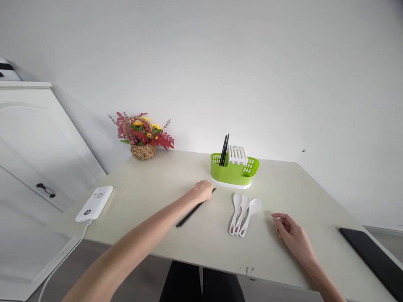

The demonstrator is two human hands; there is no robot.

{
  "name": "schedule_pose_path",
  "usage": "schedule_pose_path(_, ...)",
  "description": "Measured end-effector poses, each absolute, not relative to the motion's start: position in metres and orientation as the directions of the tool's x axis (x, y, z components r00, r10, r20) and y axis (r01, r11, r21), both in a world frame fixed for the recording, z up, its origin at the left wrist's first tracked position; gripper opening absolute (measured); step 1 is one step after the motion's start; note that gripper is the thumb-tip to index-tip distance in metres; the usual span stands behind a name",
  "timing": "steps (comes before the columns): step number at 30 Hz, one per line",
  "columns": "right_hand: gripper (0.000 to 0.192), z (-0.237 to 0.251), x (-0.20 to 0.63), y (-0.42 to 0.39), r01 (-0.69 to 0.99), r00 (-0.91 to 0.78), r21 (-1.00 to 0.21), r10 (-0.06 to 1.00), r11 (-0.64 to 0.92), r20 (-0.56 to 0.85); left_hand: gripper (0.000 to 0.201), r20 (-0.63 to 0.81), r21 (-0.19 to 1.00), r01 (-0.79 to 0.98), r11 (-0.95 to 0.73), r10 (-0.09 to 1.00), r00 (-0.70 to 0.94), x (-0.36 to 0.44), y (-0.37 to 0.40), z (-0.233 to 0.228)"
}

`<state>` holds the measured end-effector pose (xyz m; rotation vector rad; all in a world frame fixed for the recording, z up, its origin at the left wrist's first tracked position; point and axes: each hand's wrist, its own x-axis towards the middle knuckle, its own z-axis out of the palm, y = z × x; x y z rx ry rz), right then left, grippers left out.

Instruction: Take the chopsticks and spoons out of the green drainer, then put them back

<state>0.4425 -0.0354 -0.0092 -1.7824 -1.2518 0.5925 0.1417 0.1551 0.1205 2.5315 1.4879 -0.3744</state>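
My left hand (pixel 204 191) is closed around black chopsticks (pixel 192 214), which lie slantwise on the table. Their near ends point toward the front edge and a short tip shows past my fingers. Just beyond it stands a green cutlery holder (pixel 231 173) on a white base, with black chopsticks (pixel 224 150) upright in its left compartment and a white slotted rack (pixel 237 154) in the middle. Three white spoons (pixel 242 214) lie side by side in front of the holder, handles toward me. To their right, my right hand (pixel 292 237) rests on the table, loosely curled and empty, thumb and fingers apart.
A wicker basket (pixel 143 152) of artificial flowers stands at the back left. The white power bank (pixel 95 204) with its cable lies near the left edge. At the right edge is a black phone-like slab (pixel 373 258). A white cabinet (pixel 37 147) adjoins on the left.
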Motion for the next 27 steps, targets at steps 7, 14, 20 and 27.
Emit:
schedule_pose_path(7,0.045,-0.008,0.443,-0.036,0.525,0.374,-0.846,0.917,-0.088,0.137,0.018,-0.245,-0.033,0.888,-0.459,0.865,0.438,0.096,0.171,0.121)
schedule_pose_path(14,0.043,-0.005,0.441,-0.038,0.536,0.381,-0.836,0.918,-0.119,0.113,0.015,-0.173,0.003,0.894,-0.449,0.880,0.443,0.079,0.176,0.116)
schedule_pose_path(20,0.043,-0.006,0.442,-0.038,0.530,0.380,-0.840,0.918,-0.119,0.110,0.006,-0.146,0.049,0.883,-0.467,0.871,0.469,0.077,0.177,0.111)
schedule_pose_path(27,0.041,-0.001,0.440,-0.038,0.524,0.382,-0.845,0.916,-0.107,0.121,0.005,-0.158,0.157,0.852,-0.499,0.839,0.520,0.084,0.184,0.110)
